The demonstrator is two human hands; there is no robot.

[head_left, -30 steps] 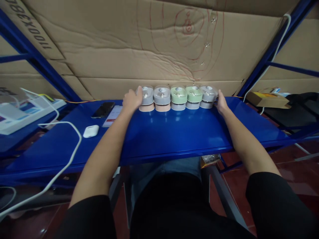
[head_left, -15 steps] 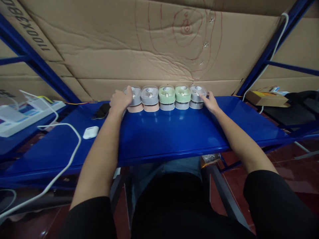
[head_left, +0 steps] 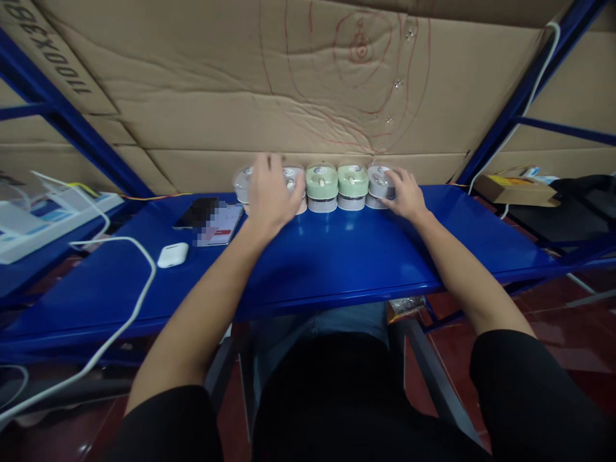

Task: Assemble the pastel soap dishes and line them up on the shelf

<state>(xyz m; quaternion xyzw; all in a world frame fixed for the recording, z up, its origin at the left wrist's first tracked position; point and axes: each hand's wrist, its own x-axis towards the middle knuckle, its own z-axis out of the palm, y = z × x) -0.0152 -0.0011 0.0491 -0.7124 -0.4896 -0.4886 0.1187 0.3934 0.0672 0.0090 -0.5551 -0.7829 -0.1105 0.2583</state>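
Small rounded containers with clear lids stand side by side in a row at the back of the blue table [head_left: 337, 256]. Two green-topped containers [head_left: 322, 183] are in the middle of the row. At the right end, my right hand [head_left: 407, 196] has its thumb and fingers round the corner of a grey container [head_left: 379, 186]. My left hand [head_left: 274, 196], smeared by motion, is in front of the two left containers and partly hides them; whether it grips one cannot be made out. The leftmost grey container [head_left: 241, 185] shows beside it.
On the left lie a dark phone [head_left: 195, 213], a phone with a lit screen [head_left: 226, 224] and a white earbud case [head_left: 172, 255]. A white cable [head_left: 139, 308] loops across the table's left end. Cardboard [head_left: 212, 122] walls the back; a small carton [head_left: 517, 190] sits right.
The row slid left between the first two frames, with my hands at its ends. Since then my left hand has moved right, off the left end, over the left containers. My right hand stays at the right end.
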